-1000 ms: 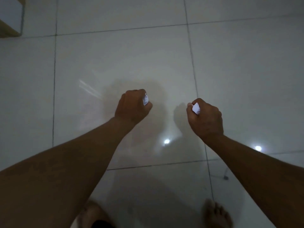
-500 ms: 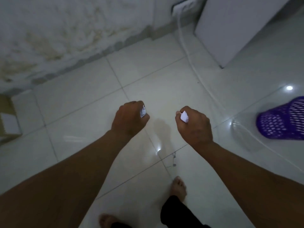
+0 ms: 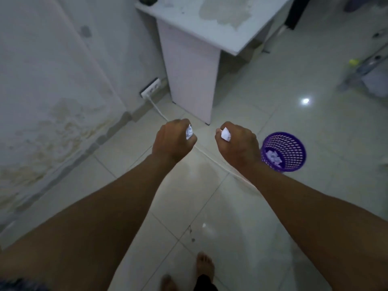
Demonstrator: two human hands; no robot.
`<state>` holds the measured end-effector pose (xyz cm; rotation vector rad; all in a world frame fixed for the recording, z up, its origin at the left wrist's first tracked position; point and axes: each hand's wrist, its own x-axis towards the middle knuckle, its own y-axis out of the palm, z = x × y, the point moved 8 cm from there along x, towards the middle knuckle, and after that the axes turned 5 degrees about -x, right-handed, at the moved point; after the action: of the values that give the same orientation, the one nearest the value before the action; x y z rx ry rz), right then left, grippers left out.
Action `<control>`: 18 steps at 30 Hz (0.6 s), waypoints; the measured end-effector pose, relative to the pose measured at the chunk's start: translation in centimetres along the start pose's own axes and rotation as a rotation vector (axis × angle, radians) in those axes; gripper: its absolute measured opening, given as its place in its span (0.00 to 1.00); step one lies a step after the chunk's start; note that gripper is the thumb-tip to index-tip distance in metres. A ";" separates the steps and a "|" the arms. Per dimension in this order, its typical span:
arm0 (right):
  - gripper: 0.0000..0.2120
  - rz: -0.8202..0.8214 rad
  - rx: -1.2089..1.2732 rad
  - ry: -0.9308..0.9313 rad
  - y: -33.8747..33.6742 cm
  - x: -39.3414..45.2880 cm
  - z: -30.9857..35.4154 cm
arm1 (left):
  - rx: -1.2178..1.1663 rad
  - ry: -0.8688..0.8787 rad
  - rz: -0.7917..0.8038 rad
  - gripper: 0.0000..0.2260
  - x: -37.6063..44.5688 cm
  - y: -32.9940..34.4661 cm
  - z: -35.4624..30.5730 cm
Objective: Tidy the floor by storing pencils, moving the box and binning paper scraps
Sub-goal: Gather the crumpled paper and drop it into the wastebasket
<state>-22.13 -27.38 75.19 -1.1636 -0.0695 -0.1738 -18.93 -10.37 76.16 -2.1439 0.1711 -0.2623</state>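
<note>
While both fists are raised side by side at chest height, the entries run as follows.

Left hand (image 3: 174,141): curled tight around a crumpled paper scrap (image 3: 189,132), white edge showing at the thumb side.

Right hand (image 3: 237,143): likewise clenched on a second paper scrap (image 3: 226,134), a white corner protruding.

Purple mesh wastebasket (image 3: 283,151): upright on the tiled floor (image 3: 315,143), mouth open upward, white scraps already lying inside. It stands to the right of both hands and slightly beyond them, its rim partly hidden behind the right wrist. The right hand is plainly nearer; the left hand would have to cross over to reach it.

White cable (image 3: 159,111): runs from a wall socket (image 3: 150,88) across the floor beneath the hands.

White tabletop (image 3: 220,24): stained, ahead near the wall.

Pencils and box: not in view.

Change against half a second earlier: the wastebasket sat at the far right edge, seen from the side; it now lies close by the right wrist, seen from above. The desk has come into fuller view. Both grips are unchanged.

Judgement: carrying stage, bin nearly within reach.
</note>
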 end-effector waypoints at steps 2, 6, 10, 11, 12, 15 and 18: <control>0.11 -0.027 -0.029 0.013 -2.7 1.1 -1.9 | 0.008 0.042 0.032 0.09 2.2 0.8 -3.4; 0.11 -0.106 -0.082 0.078 -8.0 2.7 -7.0 | -0.039 0.162 0.069 0.06 5.7 3.7 -10.9; 0.10 -0.208 -0.071 0.199 -12.6 4.1 -12.6 | -0.078 0.271 0.127 0.06 9.6 6.7 -17.6; 0.10 -0.220 -0.059 0.233 -13.5 4.5 -14.1 | -0.093 0.304 0.132 0.06 10.7 7.3 -19.2; 0.10 -0.229 -0.051 0.273 -14.3 4.9 -15.6 | -0.102 0.334 0.145 0.07 11.9 8.1 -20.9; 0.10 -0.228 -0.058 0.391 -15.7 5.6 -19.8 | -0.111 0.426 0.183 0.07 15.3 10.3 -24.9; 0.10 -0.250 -0.062 0.483 -16.5 5.9 -23.7 | -0.138 0.509 0.240 0.09 17.9 13.0 -28.6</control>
<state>-19.97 -56.04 81.63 -1.1455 0.2191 -0.6771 -9.13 -44.51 82.85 -2.1265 0.7525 -0.6669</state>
